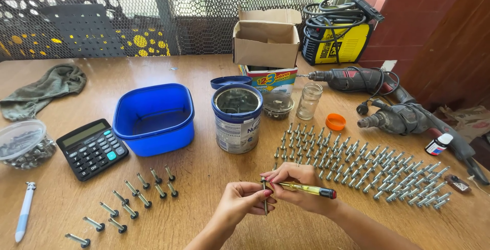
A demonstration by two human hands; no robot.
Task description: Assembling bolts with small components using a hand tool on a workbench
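Wooden desk (204, 189) under a mesh window carried everything. The left hand (240, 201) pinched a bolt (265, 199) upright near the front edge, and the right hand (301, 181) gripped a yellow screwdriver (306, 189) lying across it; its tip seemed to touch the bolt head, but fingers hid this. A slip could push the tip into the left fingers, or knock the sorted bolt rows (357, 166). Behind stood a blue-labelled tin (237, 120), a brown carton (266, 38) on a colourful box (273, 79), and a yellow machine (337, 38).
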